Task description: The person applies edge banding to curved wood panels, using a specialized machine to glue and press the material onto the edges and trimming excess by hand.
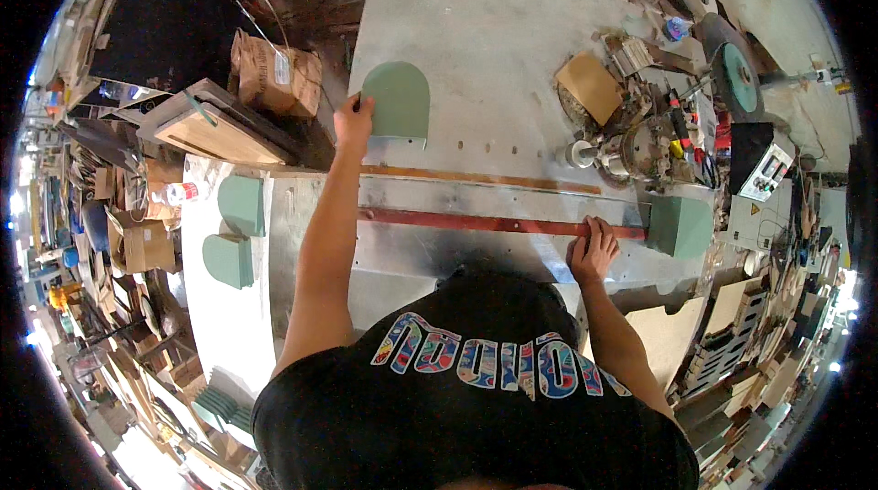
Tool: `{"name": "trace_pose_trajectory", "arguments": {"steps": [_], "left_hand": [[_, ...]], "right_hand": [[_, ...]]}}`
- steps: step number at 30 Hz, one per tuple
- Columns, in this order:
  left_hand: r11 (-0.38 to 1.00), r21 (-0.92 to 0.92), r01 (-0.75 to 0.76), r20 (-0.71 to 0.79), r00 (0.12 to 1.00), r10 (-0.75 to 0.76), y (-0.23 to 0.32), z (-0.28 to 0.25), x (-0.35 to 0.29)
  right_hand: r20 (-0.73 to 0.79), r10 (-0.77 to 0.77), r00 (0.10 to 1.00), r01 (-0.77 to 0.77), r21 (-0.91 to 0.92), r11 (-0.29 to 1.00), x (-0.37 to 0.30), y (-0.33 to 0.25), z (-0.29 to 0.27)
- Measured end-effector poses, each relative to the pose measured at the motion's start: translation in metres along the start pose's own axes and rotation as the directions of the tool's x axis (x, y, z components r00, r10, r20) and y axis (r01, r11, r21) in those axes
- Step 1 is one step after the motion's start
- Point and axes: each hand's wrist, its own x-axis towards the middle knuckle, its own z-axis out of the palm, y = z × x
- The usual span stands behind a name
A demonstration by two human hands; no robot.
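A pale green panel (401,104) with a rounded far end lies on the grey metal table (485,42). My left hand (353,126) is closed at the panel's left edge, arm stretched forward. A small dark bit shows by its fingertips; what it is I cannot make out. My right hand (594,252) rests with fingers apart on the right part of a long red strip (476,221), holding nothing. Just right of that hand stands a stack of green pieces (679,227) of similar shape.
On the left, a white surface (224,307) bears two green stacks (241,205) and a plastic bottle (178,194). A brown strip (485,181) runs across the table. Machine parts (631,156), a cardboard piece (589,88) and a wheel (737,77) crowd the right. Boards (224,129) lean at left.
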Motion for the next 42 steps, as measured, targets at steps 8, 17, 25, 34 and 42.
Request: {"name": "trace_pose_trajectory", "arguments": {"steps": [8,17,25,34,42], "left_hand": [[0.999,0.028,-0.037,-0.133,0.99,0.041,0.009,-0.001,-0.007],[0.984,0.109,-0.14,-0.266,0.95,0.165,-0.02,-0.019,0.003],[0.893,-0.114,-0.436,-0.289,0.874,0.39,-0.038,0.061,-0.153],[0.914,-0.25,-0.32,0.595,0.694,0.405,0.06,0.197,-0.372],[0.842,-0.236,-0.486,0.787,0.413,0.459,0.174,0.353,-0.46]], "right_hand": [[-0.015,-0.021,1.0,0.021,-0.018,1.0,0.0,0.006,0.003],[-0.002,0.002,1.0,-0.002,0.027,1.0,0.0,0.007,0.005],[-0.031,0.023,0.999,-0.018,0.152,0.988,0.003,0.013,0.006],[-0.458,-0.034,0.888,0.071,0.064,0.995,0.027,0.098,-0.103],[-0.164,0.296,0.941,-0.305,-0.034,0.952,0.077,0.281,-0.173]]}}
